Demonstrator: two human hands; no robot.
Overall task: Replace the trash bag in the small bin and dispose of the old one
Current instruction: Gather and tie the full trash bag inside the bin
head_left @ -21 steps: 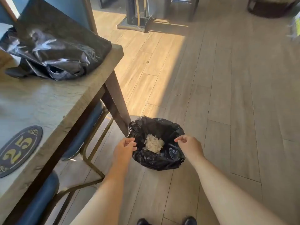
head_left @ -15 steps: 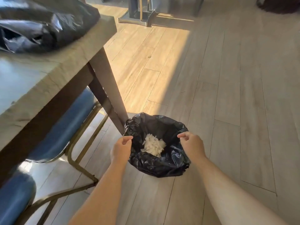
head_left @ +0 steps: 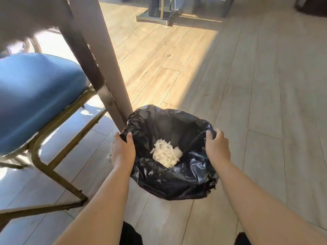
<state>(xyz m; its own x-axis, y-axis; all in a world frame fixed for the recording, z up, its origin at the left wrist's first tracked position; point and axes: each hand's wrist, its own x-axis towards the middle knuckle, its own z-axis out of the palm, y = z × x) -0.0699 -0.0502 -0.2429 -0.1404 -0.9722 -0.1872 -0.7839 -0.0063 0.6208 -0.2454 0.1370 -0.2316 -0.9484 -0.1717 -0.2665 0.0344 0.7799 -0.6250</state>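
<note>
Trash bag (head_left: 177, 179), both hands' fingers pinching its rim, seemingly touches the table leg (head_left: 106, 71) beside a blue chair (head_left: 35, 96).

Strong daylight came in low from the upper left and laid a warm, bright band across the wooden floor (head_left: 159, 55), while the floor to the right sat in flat grey shade. Glare whitened the boards under the blue chair (head_left: 35, 96). The table leg (head_left: 99, 55) and the top left corner were smeared by motion blur. The wide lens bent the floorboards outward near the edges.
</note>
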